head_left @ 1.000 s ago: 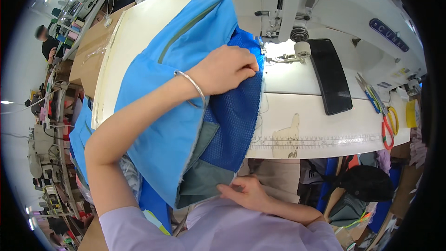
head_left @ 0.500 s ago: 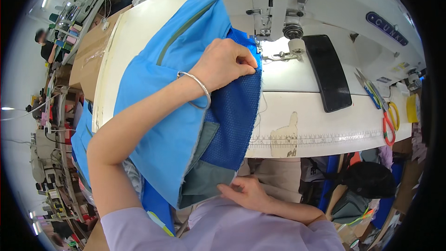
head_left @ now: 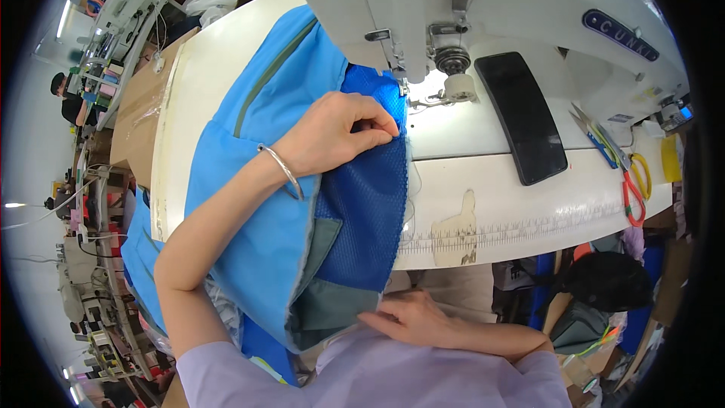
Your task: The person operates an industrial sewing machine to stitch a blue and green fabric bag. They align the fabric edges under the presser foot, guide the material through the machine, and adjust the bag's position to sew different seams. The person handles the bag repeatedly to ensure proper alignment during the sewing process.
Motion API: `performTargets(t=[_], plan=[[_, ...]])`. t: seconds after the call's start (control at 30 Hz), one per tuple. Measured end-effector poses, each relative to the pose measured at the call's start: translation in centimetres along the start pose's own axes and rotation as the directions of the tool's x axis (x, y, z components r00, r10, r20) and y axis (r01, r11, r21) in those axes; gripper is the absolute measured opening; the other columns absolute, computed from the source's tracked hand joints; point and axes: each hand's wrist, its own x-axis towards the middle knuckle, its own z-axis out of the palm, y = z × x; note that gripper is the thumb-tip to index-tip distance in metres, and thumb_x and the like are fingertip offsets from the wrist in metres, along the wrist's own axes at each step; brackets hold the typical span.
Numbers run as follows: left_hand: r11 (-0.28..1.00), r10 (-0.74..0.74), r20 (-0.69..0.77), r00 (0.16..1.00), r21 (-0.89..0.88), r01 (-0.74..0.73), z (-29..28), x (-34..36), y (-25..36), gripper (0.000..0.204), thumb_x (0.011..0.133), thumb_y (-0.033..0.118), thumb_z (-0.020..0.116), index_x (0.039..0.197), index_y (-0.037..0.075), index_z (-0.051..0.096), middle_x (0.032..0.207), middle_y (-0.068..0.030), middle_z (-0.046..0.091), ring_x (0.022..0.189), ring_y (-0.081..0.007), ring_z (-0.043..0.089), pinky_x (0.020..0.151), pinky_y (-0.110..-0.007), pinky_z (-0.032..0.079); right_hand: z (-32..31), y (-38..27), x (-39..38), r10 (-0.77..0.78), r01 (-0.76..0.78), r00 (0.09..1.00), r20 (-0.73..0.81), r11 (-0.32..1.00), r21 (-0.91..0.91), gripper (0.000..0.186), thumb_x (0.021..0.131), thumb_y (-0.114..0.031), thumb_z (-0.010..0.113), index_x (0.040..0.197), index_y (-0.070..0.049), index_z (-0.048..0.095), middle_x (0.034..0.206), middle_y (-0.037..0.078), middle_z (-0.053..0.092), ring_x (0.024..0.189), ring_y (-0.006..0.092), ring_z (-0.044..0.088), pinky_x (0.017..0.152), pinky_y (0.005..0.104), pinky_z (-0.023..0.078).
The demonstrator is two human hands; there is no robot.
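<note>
Table [head_left: 495, 189] of white colour carried everything near the person, and a white sewing machine [head_left: 559, 4] stood over its far right part. Across the left half of the table lay the blue cloth piece [head_left: 260, 261], with its lower end hanging past the front edge toward the person's lap. Along its right side went a darker blue mesh [head_left: 370, 200], whose upper edge reached beside the presser foot; below was a grey-green panel [head_left: 332, 306].

In my judgement, the cloth piece would be light, soft and floppy, not fragile, though its smooth face may slide on the table. The mesh could stretch a little, so it seemed better to hold it flat at its raw right edge, and to support the hanging corner of the panel.

The hands were apart from each other. The left hand [head_left: 340, 132] had thumb and forefinger closed on the mesh, close to that edge. The right hand [head_left: 419, 321] was at the panel's lower corner; whether it gripped or only touched, I could not tell.

A black phone [head_left: 521, 117] lay right of the mesh, and farther right were scissors [head_left: 633, 200]. Smaller were a silver bracelet [head_left: 283, 170] on the left wrist and the presser foot [head_left: 404, 91].
</note>
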Motion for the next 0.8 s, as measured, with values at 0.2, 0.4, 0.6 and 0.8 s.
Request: performTargets(t=[0.2,0.4,0.6,0.8], plan=[[0.995,-0.034,-0.104,0.994,0.092,0.044,0.3,-0.5,0.5,0.013,0.088,0.007,0.073,0.1,0.001,0.074,0.09,-0.01,0.073,0.084,-0.0198,0.068,0.077,-0.032,0.053,0.0,0.3,0.1,-0.056,0.056,0.998,-0.018,0.998,-0.023,0.028,0.088,-0.018,0.08,0.07,0.0,0.068,0.057,0.007,0.06,0.046,0.0205,0.058,0.045,0.0346,0.044],[0.954,0.119,-0.108,0.987,0.288,-0.084,0.2,-0.7,0.0,0.013,0.091,0.008,0.07,0.102,0.002,0.074,0.095,-0.01,0.07,0.089,-0.024,0.066,0.08,-0.035,0.051,0.3,0.2,0.2,0.034,-0.034,0.999,-0.017,0.999,0.016,0.037,0.093,-0.026,0.073,0.066,-0.002,0.067,0.056,0.01,0.061,0.05,0.0261,0.061,0.051,0.0388,0.047],[0.999,-0.003,0.081,0.997,0.04,0.0,-0.9,0.3,-0.2,0.017,0.095,0.01,0.067,0.108,0.003,0.075,0.091,-0.006,0.067,0.087,-0.0177,0.062,0.08,-0.031,0.048,1.2,0.5,-0.1,-0.016,0.017,0.999,-0.03,0.999,0.038,0.04,0.093,-0.027,0.074,0.061,-0.004,0.063,0.052,0.007,0.058,0.042,0.0236,0.055,0.044,0.0374,0.043],[0.999,-0.023,0.1,0.995,-0.031,0.026,-0.5,1.5,-0.4,0.017,0.094,0.011,0.069,0.107,0.004,0.077,0.089,-0.0043,0.067,0.084,-0.0141,0.06,0.077,-0.028,0.047,2.6,0.6,-0.4,-0.027,0.053,0.988,-0.153,0.985,0.164,0.04,0.09,-0.024,0.077,0.06,-0.005,0.06,0.049,0.006,0.056,0.039,0.0205,0.052,0.04,0.0354,0.039]])
